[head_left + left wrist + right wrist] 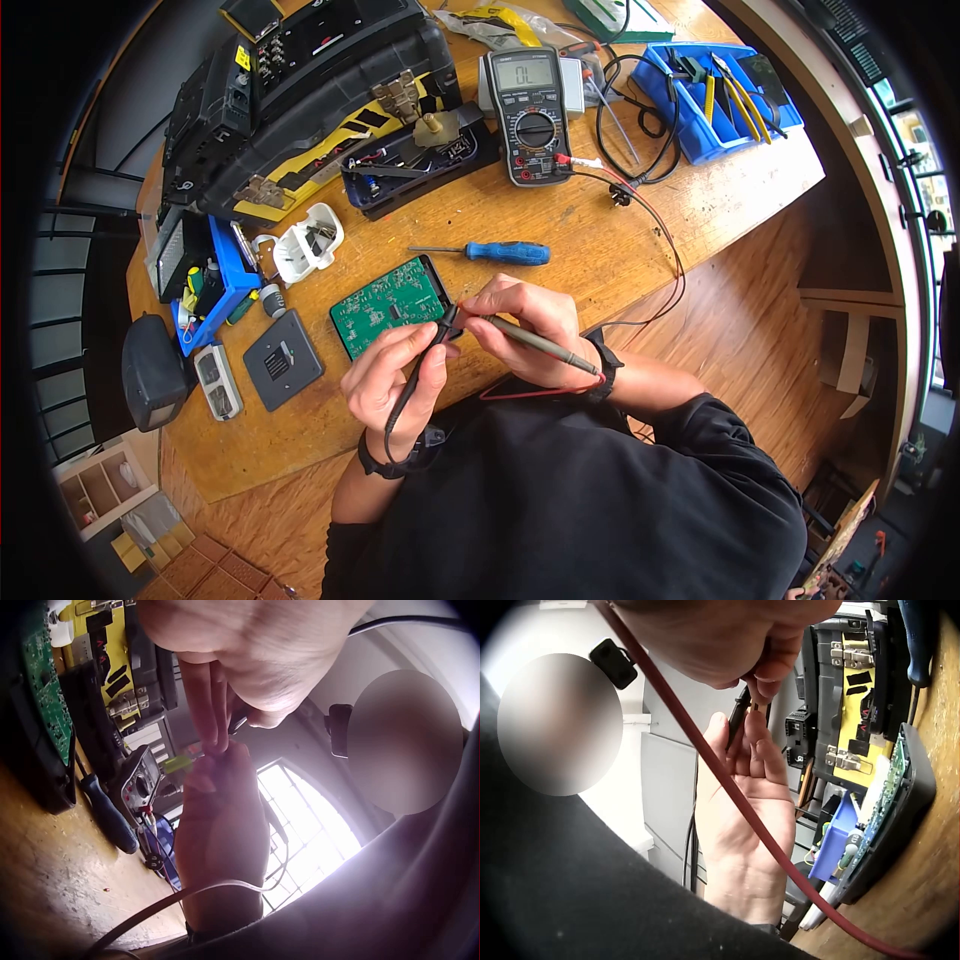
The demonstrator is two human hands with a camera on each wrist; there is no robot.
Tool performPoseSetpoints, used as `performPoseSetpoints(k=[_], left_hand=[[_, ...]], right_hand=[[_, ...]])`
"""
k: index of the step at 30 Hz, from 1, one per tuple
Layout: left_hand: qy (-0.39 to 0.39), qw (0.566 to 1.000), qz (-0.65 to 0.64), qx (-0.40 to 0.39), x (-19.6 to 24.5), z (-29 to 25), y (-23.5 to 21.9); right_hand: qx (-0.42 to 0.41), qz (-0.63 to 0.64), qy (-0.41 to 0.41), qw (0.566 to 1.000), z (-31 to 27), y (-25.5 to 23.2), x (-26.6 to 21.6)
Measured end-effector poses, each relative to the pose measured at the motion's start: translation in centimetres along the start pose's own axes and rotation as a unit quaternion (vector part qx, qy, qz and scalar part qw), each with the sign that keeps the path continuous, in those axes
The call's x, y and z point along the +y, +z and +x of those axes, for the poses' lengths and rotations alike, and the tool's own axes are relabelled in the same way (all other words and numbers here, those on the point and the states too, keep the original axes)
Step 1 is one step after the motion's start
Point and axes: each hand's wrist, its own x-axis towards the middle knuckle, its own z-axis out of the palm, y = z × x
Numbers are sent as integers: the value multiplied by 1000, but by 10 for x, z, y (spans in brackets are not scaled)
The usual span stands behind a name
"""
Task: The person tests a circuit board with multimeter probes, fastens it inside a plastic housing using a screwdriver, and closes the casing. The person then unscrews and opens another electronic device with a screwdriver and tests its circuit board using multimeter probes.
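Basically, the wooden bench (380,430) is carrying everything, w/ the big black case (330,90) sitting at its far L side, yellow strip facing out. The multimeter (527,120) is lying beyond the screwdriver, its LCD showing "OL"; its small print is staying too tiny to read. Both hands are hovering over the near edge of the bench, fingertips meeting close by the PCB's corner. L hand (395,375) is turning its palm toward the other, fingers bending, thumb & fingers pinching the blk probe (449,320); its lead is running down past the wrist. R hand (525,325) is angling in opp., closing thumb & fingers round a grey-green pen-shaped tool (545,346), its back end pointing down-R, a red lead (510,393) passing nearby. The green PCB (390,305) is resting in its blk shell, just past L hand. Blue-handled screwdriver (508,253) is lying beyond the PCB.
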Motion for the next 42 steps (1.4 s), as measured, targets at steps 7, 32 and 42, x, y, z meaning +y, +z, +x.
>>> performPoseSetpoints(k=[7, 32, 42], left_hand=[[35, 998, 54, -22, 1, 4, -1], [48, 972, 81, -213, -40, -39, -13], [27, 974, 86, -208, -41, -36, -10]], right_hand=[[48, -24, -30, 998, 7, -10, 4], [-75, -585, -18, 807, 99, -97, 61], [-76, -571, -9, 817, 99, -98, 62]])
